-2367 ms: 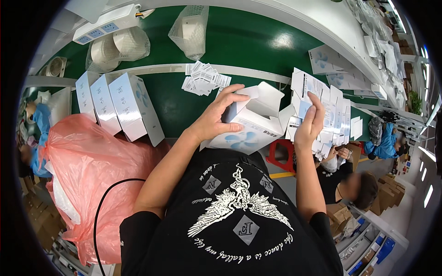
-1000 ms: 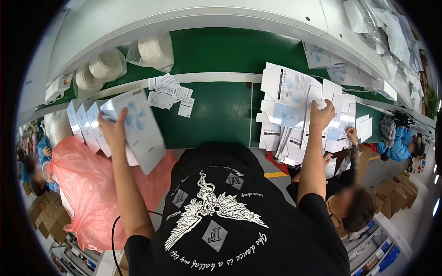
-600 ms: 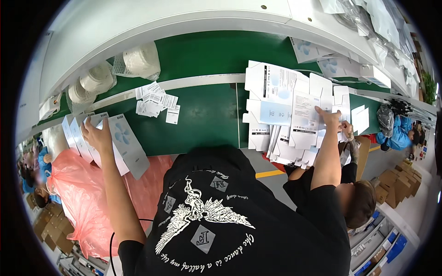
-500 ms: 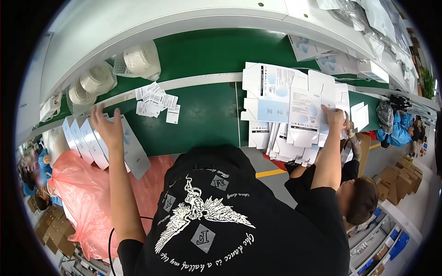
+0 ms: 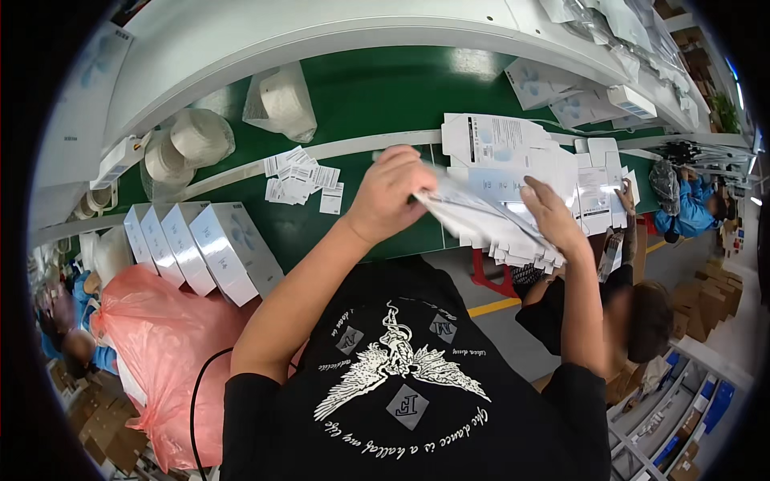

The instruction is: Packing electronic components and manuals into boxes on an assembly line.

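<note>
My left hand (image 5: 393, 196) is closed on one end of a white flat folding carton (image 5: 485, 215), held tilted above the bench and smeared by motion. At its other end, my right hand (image 5: 557, 218) has its fingers stretched out, with the palm side against the carton; its thumb is hard to make out. Beneath and beyond lies a pile of unfolded white and blue printed cartons (image 5: 501, 138). Loose white barcode labels (image 5: 301, 178) are scattered on the green bench top left of my left hand.
Several made-up white boxes (image 5: 228, 248) stand in a row at the left, beside a pink plastic bag (image 5: 172, 345). White rolls in clear wrap (image 5: 285, 104) stand farther back. A shelf edge (image 5: 321, 76) crosses above the bench. At right, a co-worker's hand (image 5: 626, 196) touches another carton.
My left hand has moved right from above the standing boxes and grasped the carton. My right hand has come left and nearer from the pile. The carton is now raised between them.
</note>
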`<state>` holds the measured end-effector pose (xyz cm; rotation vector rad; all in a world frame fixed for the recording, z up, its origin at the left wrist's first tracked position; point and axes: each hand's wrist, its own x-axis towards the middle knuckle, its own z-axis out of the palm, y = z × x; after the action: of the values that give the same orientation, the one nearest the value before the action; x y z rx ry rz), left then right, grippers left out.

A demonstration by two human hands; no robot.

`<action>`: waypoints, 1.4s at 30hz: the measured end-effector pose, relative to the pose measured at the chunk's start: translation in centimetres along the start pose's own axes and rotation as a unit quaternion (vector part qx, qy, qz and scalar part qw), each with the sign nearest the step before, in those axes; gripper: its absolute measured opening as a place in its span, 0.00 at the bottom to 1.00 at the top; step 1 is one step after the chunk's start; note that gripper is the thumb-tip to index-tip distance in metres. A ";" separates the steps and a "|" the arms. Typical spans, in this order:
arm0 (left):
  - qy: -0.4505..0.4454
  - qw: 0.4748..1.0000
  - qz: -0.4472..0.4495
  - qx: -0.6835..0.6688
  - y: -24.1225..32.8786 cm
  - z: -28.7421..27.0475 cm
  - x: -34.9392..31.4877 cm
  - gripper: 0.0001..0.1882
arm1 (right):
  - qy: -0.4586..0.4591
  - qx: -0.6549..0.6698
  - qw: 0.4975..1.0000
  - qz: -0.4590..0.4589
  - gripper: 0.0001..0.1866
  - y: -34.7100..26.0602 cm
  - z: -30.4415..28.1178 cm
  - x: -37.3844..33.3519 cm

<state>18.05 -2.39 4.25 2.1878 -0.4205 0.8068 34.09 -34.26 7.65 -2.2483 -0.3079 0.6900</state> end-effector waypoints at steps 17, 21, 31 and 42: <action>0.183 0.915 -0.353 0.069 5.0 -10.0 -7.3 0.25 | 0.255 -0.161 0.872 -0.386 0.36 -15.2 19.8 -3.7; 0.206 0.891 -0.392 0.105 5.3 -10.9 -9.7 0.24 | 0.291 -0.188 0.832 -0.433 0.28 -14.9 22.2 -3.3; 0.132 0.934 -0.290 0.165 4.1 -12.2 -13.1 0.57 | 0.026 -0.132 0.924 -0.358 0.10 -18.1 21.1 -9.1; 0.017 0.968 -0.181 -0.175 4.9 -9.8 -12.2 0.57 | -0.132 -0.337 0.913 -0.189 0.17 -18.4 19.3 -8.0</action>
<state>2.29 2.24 3.85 1.8424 -0.1243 0.5225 16.43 -13.40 12.95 -2.6007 -1.2438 0.7505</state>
